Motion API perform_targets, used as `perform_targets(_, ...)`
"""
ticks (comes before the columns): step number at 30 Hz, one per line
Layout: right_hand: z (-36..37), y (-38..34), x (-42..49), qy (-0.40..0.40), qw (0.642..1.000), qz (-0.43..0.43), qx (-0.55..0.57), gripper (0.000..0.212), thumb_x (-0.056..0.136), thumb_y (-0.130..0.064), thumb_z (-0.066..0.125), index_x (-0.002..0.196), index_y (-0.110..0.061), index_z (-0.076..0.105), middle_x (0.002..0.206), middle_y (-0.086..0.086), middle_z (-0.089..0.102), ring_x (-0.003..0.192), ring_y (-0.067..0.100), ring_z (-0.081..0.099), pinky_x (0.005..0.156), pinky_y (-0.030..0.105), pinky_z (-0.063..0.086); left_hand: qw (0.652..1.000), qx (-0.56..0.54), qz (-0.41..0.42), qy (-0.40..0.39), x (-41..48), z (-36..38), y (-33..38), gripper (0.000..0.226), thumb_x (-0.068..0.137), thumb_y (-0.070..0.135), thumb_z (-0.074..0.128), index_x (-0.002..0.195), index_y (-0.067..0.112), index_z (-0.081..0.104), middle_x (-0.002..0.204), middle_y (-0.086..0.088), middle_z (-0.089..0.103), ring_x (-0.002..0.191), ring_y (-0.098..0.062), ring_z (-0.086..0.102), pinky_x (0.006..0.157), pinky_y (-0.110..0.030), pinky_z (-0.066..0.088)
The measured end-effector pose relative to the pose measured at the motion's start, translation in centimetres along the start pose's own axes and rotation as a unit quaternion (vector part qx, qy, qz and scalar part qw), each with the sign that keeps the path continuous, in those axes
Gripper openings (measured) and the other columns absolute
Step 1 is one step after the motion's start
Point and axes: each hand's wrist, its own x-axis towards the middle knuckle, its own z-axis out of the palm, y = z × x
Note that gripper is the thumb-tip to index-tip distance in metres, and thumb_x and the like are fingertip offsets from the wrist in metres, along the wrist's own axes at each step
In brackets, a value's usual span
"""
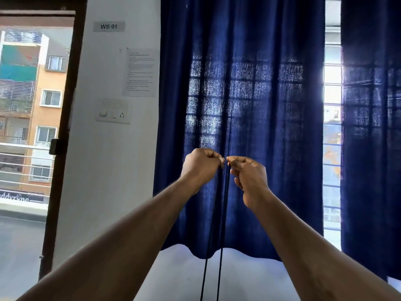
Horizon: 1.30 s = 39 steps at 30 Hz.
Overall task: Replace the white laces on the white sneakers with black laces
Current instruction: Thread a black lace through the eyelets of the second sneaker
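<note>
Raised hands, left hand point(200, 165) and right hand point(247, 174), pinching black lace point(221, 257) ends; blue curtain point(260, 83) behind

A small gray label point(109, 26) high on the white wall point(108, 181) says "WS 01". The paper point(140, 72) under it has print too small to read. Outside, a dark sign point(20, 197) shows the letters "ddyz" and "ne".

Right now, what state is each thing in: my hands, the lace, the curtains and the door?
left hand: raised, pinching one lace end
right hand: raised, pinching the other end
black lace: two strands hanging down, running out of view at the bottom
blue curtains: drawn, backlit, with a bright gap at the right
doorway: seems open to a balcony
</note>
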Motion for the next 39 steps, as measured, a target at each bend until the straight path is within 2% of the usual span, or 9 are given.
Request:
perform_targets(5,0.1,-0.1,0.5,0.009,1.000,-0.004,-0.005,0.008,0.094,-0.019,0.074,0.092,-0.022,0.080,0.083,-0.011,0.077,0.084,0.007,0.065,0.080,0.026,0.050,1.000,0.010,0.001,-0.001,0.0,0.7,0.2,0.011,0.089,0.031,0.074,0.080,0.026,0.078,0.081,0.009,0.078,0.086,-0.023,0.077,0.077,-0.046,0.065)
perform_targets(11,0.0,0.6,1.0,0.002,0.999,0.005,-0.042,0.010,0.095,-0.014,0.072,0.094,-0.018,0.080,0.089,-0.007,0.077,0.085,0.007,0.065,0.073,0.023,0.049,1.000,0.020,-0.006,0.011,-0.2,0.9,-0.4,0.013,0.088,0.027,0.071,0.077,0.027,0.078,0.080,0.010,0.078,0.086,-0.023,0.076,0.075,-0.046,0.065)
perform_targets(16,0.0,-1.2,2.8,0.022,0.998,-0.025,-0.056,0.020,0.094,-0.001,0.064,0.093,-0.014,0.079,0.095,-0.004,0.077,0.080,0.006,0.061,0.074,0.023,0.046,1.000,0.011,-0.012,0.018,0.3,0.6,-0.9,0.024,0.094,0.021,0.067,0.072,0.027,0.077,0.080,0.014,0.078,0.086,-0.016,0.075,0.084,-0.043,0.064)
perform_targets(19,0.1,-0.7,2.9,0.001,0.996,-0.017,-0.084,0.020,0.094,-0.003,0.064,0.090,-0.016,0.079,0.095,-0.005,0.077,0.082,0.006,0.062,0.075,0.026,0.046,1.000,0.007,-0.004,0.018,0.6,0.6,-0.9,0.028,0.094,0.021,0.067,0.072,0.036,0.076,0.081,0.014,0.078,0.089,-0.018,0.075,0.085,-0.044,0.064)
perform_targets(23,0.2,-1.4,3.6,0.038,0.997,-0.044,-0.058,0.019,0.093,-0.002,0.066,0.091,-0.016,0.078,0.091,-0.007,0.077,0.081,0.005,0.064,0.075,0.023,0.048,1.000,0.001,0.000,0.026,0.7,0.5,-1.1,0.026,0.092,0.024,0.070,0.073,0.042,0.075,0.080,0.013,0.078,0.088,-0.016,0.075,0.086,-0.043,0.064)
perform_targets(29,0.6,-1.7,3.4,-0.009,0.990,-0.066,-0.124,0.017,0.094,-0.007,0.068,0.089,-0.018,0.080,0.094,-0.009,0.078,0.091,0.006,0.066,0.081,0.026,0.051,0.999,-0.005,-0.007,0.032,1.1,0.0,-1.4,0.024,0.093,0.022,0.069,0.073,0.031,0.077,0.079,0.012,0.078,0.070,-0.010,0.067,0.074,-0.041,0.063)
perform_targets(31,0.7,-2.4,3.6,-0.010,0.989,-0.079,-0.125,0.013,0.093,-0.009,0.071,0.090,-0.019,0.080,0.093,-0.010,0.078,0.088,0.004,0.067,0.078,0.024,0.050,0.999,-0.004,-0.007,0.040,1.2,-0.1,-1.4,0.023,0.093,0.023,0.069,0.072,0.027,0.077,0.078,0.012,0.078,0.067,-0.009,0.065,0.070,-0.041,0.063)
perform_targets(36,0.6,0.0,2.8,-0.031,0.991,-0.047,-0.125,0.011,0.093,-0.015,0.074,0.087,-0.021,0.080,0.088,-0.009,0.077,0.082,0.008,0.067,0.071,0.025,0.049,0.999,0.006,0.000,0.041,1.4,-0.2,-1.6,0.023,0.090,0.024,0.069,0.070,0.033,0.076,0.077,0.011,0.078,0.063,-0.009,0.062,0.068,-0.039,0.063)
perform_targets(39,0.8,0.0,2.5,-0.017,0.995,-0.039,-0.094,0.011,0.093,-0.013,0.074,0.088,-0.021,0.080,0.087,-0.010,0.077,0.081,0.009,0.067,0.068,0.023,0.048,0.999,0.016,-0.004,0.041,1.3,-0.2,-1.6,0.017,0.089,0.028,0.072,0.073,0.029,0.076,0.078,0.011,0.077,0.065,-0.010,0.063,0.066,-0.038,0.063)
